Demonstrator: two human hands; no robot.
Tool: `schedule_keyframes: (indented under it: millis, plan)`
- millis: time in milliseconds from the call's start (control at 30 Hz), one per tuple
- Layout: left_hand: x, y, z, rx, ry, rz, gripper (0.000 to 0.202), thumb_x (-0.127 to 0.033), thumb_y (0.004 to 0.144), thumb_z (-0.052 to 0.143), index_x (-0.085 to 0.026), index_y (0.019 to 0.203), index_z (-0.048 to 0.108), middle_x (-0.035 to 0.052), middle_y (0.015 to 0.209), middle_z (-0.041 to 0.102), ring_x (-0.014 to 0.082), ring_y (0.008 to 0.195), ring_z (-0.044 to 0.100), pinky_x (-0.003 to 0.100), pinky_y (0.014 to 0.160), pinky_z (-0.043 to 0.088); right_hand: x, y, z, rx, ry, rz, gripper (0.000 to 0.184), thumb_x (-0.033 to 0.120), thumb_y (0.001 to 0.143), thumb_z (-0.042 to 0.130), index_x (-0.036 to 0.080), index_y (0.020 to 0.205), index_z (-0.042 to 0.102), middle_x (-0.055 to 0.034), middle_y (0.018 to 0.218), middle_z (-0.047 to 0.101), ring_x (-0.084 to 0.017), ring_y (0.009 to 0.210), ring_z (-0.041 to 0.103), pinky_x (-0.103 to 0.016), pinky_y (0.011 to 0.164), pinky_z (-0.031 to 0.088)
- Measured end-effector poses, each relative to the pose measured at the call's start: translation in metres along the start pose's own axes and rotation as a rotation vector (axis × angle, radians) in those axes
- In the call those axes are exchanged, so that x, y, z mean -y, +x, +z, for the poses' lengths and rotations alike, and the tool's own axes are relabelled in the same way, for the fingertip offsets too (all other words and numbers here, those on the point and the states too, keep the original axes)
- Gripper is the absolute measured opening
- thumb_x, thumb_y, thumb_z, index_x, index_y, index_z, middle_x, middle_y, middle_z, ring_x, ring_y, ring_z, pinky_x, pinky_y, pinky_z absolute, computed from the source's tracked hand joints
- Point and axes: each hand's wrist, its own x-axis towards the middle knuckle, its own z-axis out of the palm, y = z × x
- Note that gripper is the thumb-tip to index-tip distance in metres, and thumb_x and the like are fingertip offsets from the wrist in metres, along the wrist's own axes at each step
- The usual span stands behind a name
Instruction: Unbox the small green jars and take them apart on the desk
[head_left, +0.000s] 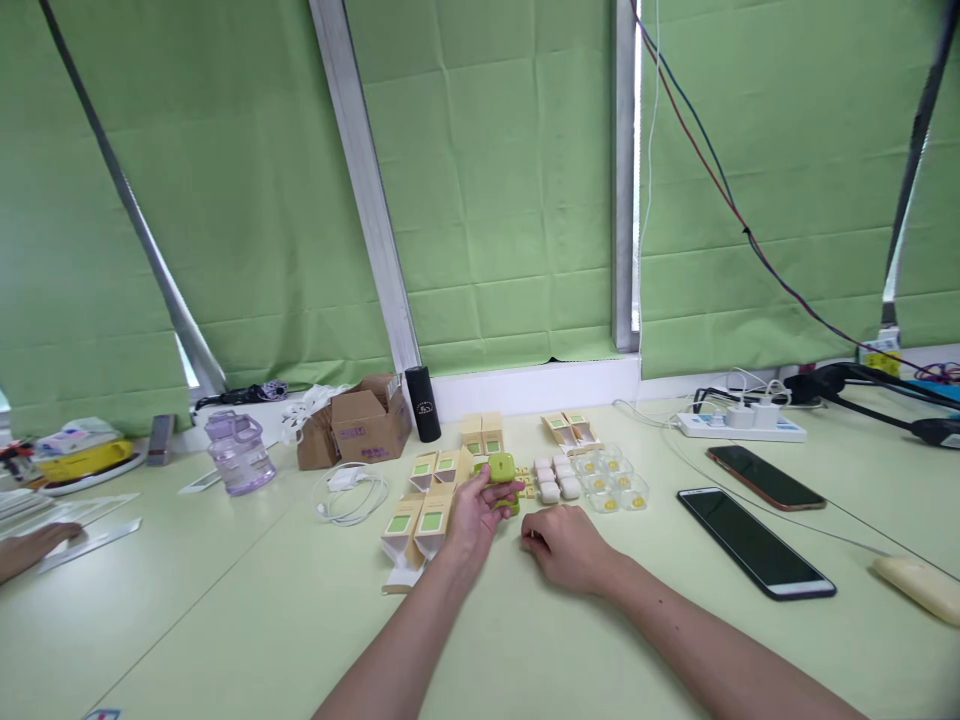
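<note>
My left hand (472, 515) is closed around a small green case (501, 467) with rounded corners. Its lid seems raised, and my fingers hide part of it. To the right, my right hand (568, 545) rests low over the table with its fingers curled in; whatever they may hold is hidden. Several small pale pink-white rounded cases (559, 478) sit just beyond it. Beside them lie clear plastic trays (613, 482) with yellow spots. Small yellow pieces (526, 484) show behind my left fingertips. Left of my left hand stand several beige cartons (420, 522) with green windows.
More cartons (481, 434) stand farther back. A cardboard box (369, 420), a black cylinder (423, 404), a white charger cable (351, 492) and a purple bottle (240, 455) are on the left. Two phones (754, 540) and a power strip (739, 426) lie right. Another person's hand (41, 545) is far left.
</note>
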Motion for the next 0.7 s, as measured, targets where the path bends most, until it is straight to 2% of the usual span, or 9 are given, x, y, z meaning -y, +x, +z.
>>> schedule_keyframes:
  millis: [133, 233, 333, 400, 467, 567, 700]
  plan:
    - [0.0, 0.002, -0.001, 0.0, 0.103, 0.084, 0.036, -0.043, 0.076, 0.078, -0.014, 0.091, 0.064, 0.0148, 0.084, 0.078, 0.0217, 0.072, 0.07, 0.026, 0.056, 0.044, -0.002, 0.0, 0.0, 0.007, 0.013, 0.004, 0.019, 0.023, 0.094, 0.056, 0.022, 0.084, 0.072, -0.0033, 0.08, 0.076, -0.017, 0.069, 0.065, -0.028, 0.06, 0.026]
    - [-0.002, 0.007, -0.005, -0.054, 0.288, 0.231, 0.037, -0.047, 0.073, 0.081, -0.017, 0.081, 0.061, 0.0115, 0.081, 0.076, 0.0231, 0.078, 0.07, 0.026, 0.058, 0.044, -0.003, 0.0, 0.001, 0.009, 0.025, -0.006, 0.02, 0.022, 0.094, 0.055, 0.022, 0.085, 0.072, -0.0028, 0.081, 0.076, -0.016, 0.07, 0.064, -0.028, 0.061, 0.026]
    - [-0.006, 0.01, -0.01, -0.138, 0.615, 0.493, 0.029, -0.044, 0.077, 0.076, -0.019, 0.078, 0.061, 0.0085, 0.081, 0.074, 0.0247, 0.084, 0.069, 0.03, 0.067, 0.048, -0.003, 0.0, 0.001, 0.011, 0.036, -0.009, 0.019, 0.021, 0.093, 0.055, 0.022, 0.084, 0.072, -0.0022, 0.082, 0.077, -0.016, 0.07, 0.064, -0.027, 0.061, 0.027]
    - [-0.011, 0.008, -0.013, -0.206, 0.91, 0.677, 0.016, -0.036, 0.083, 0.069, -0.02, 0.08, 0.066, 0.0082, 0.086, 0.073, 0.0268, 0.09, 0.066, 0.037, 0.079, 0.049, -0.003, 0.0, 0.0, 0.01, 0.042, -0.007, 0.018, 0.021, 0.093, 0.056, 0.022, 0.084, 0.072, -0.0023, 0.081, 0.077, -0.016, 0.069, 0.063, -0.027, 0.061, 0.027]
    - [-0.014, 0.004, -0.014, -0.255, 1.186, 0.795, 0.008, -0.027, 0.085, 0.063, -0.023, 0.084, 0.07, 0.0087, 0.09, 0.072, 0.0303, 0.1, 0.061, 0.043, 0.088, 0.046, -0.003, 0.0, 0.0, 0.005, 0.054, -0.006, 0.018, 0.021, 0.092, 0.056, 0.022, 0.084, 0.072, -0.0021, 0.081, 0.077, -0.016, 0.069, 0.063, -0.027, 0.061, 0.027]
    - [-0.019, -0.002, -0.016, -0.265, 1.485, 0.853, 0.018, -0.017, 0.085, 0.059, -0.026, 0.085, 0.074, 0.0102, 0.095, 0.074, 0.0349, 0.113, 0.052, 0.05, 0.095, 0.041, -0.002, -0.001, -0.001, 0.003, 0.067, -0.001, 0.018, 0.02, 0.092, 0.056, 0.023, 0.084, 0.072, -0.0015, 0.081, 0.077, -0.016, 0.071, 0.064, -0.027, 0.061, 0.028]
    - [-0.024, -0.003, -0.021, -0.297, 1.699, 0.828, 0.021, -0.015, 0.081, 0.062, -0.028, 0.074, 0.078, 0.0123, 0.104, 0.074, 0.0392, 0.123, 0.042, 0.056, 0.1, 0.033, -0.002, -0.001, -0.002, 0.015, 0.075, 0.014, 0.017, 0.022, 0.093, 0.057, 0.024, 0.093, 0.074, -0.0019, 0.087, 0.078, -0.018, 0.076, 0.067, -0.028, 0.064, 0.031]
